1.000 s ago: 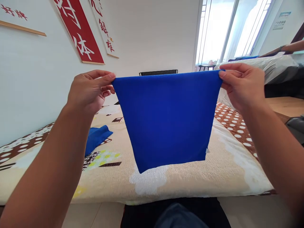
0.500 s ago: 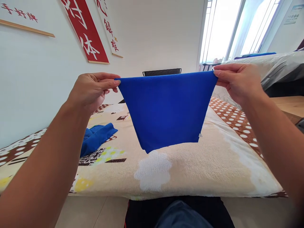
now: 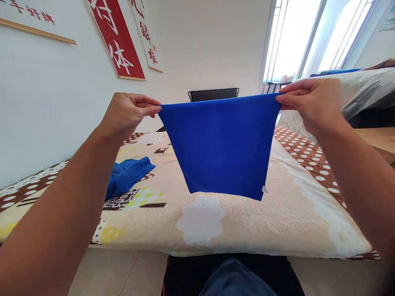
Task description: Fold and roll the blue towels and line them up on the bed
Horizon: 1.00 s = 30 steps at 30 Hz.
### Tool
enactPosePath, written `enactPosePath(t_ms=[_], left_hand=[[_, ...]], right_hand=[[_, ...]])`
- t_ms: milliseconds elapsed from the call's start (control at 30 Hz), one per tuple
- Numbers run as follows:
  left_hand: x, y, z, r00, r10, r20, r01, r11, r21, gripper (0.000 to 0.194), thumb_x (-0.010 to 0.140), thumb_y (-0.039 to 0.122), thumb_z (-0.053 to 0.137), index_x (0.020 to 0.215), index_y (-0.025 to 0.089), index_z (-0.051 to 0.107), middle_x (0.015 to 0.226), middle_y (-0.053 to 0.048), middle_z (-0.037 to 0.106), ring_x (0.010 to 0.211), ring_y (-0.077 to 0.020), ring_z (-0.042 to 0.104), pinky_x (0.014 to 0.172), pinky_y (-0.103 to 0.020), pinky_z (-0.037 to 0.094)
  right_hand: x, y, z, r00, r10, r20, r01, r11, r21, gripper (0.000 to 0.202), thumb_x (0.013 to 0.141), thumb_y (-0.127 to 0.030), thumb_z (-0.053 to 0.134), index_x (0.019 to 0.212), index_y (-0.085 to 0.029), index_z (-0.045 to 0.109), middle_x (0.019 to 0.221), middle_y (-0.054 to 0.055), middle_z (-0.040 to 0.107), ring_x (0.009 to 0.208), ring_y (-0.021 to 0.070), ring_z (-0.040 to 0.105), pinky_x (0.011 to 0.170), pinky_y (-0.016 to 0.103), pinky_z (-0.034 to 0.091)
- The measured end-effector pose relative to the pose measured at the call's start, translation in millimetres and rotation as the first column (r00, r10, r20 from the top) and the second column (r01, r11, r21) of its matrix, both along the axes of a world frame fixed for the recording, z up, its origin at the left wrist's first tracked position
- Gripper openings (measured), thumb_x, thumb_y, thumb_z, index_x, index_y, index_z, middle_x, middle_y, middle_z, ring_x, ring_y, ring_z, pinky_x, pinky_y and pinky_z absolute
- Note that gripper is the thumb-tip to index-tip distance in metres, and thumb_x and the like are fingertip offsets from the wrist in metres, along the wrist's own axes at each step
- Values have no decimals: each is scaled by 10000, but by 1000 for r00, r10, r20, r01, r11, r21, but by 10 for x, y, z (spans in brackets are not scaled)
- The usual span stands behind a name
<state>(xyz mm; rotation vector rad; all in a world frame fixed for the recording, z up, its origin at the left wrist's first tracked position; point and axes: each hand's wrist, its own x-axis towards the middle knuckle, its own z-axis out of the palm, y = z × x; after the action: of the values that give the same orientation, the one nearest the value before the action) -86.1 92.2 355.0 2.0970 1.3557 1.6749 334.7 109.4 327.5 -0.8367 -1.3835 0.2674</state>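
A blue cloth (image 3: pixel 220 146) hangs stretched between my hands, its top edge pulled nearly straight and its lower edge loose above the bed. My left hand (image 3: pixel 131 112) pinches the upper left corner between thumb and fingers. At the upper right corner, my right hand (image 3: pixel 313 100) grips the cloth the same way, slightly higher. A small white label (image 3: pixel 264 189) shows at the cloth's lower right corner. On the bed, beyond my left forearm, lies a second, crumpled blue cloth (image 3: pixel 131 174), partly hidden by that arm.
A patterned fleece blanket (image 3: pixel 247 230) covers the bed before me. Behind it stands a black mesh chair back (image 3: pixel 213 94). To the right is a plastic-covered surface (image 3: pixel 367 86) with blue fabric on it and part of another person's arm (image 3: pixel 384 64). Scrolls (image 3: pixel 123 49) hang on the wall.
The cloth's lower edge has swung, so its lower right corner now hangs lowest instead of the left one. Another person's arm has come into view at far right.
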Motion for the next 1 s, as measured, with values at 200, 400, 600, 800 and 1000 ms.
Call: enactPosePath(t_ms=[200,400,600,800,1000], left_hand=[[-39,-7,7,986,122,-114,-121,993,17,285,736,330,784,914,112,743,743,-52,669,694,-126,550,759,-320,445],[7,-113,54,976,163,-145,-154,985,72,245,790,346,743,913,136,719,727,7,572,661,-88,456,776,-291,416],[-174,-355,213,993,-67,-98,33,947,-318,190,860,289,716,950,131,659,659,21,543,590,-75,495,720,-284,428],[-210,-288,260,993,-6,114,71,811,-581,261,876,350,700,1012,150,601,778,-89,720,481,-124,615,461,-221,386],[151,124,-153,958,19,285,180,737,-652,191,891,306,657,857,192,508,955,-228,746,736,-287,749,573,-316,515]], right_hand=[[82,78,13,974,-171,148,172,985,6,284,668,-233,844,850,-41,738,664,75,692,538,111,643,538,275,509],[189,26,90,925,-226,306,235,972,9,261,663,-256,835,784,-56,719,539,-24,618,451,4,499,494,220,366],[442,-181,224,968,87,234,-8,949,-316,286,819,-278,658,882,1,661,884,38,727,494,-46,516,494,243,299],[456,-98,201,968,181,175,-90,898,-430,288,828,-276,657,924,-9,606,964,142,735,480,0,598,500,220,372],[185,278,-167,980,198,27,-149,816,-559,120,895,-133,617,893,-59,522,815,204,726,595,149,712,561,257,481]])
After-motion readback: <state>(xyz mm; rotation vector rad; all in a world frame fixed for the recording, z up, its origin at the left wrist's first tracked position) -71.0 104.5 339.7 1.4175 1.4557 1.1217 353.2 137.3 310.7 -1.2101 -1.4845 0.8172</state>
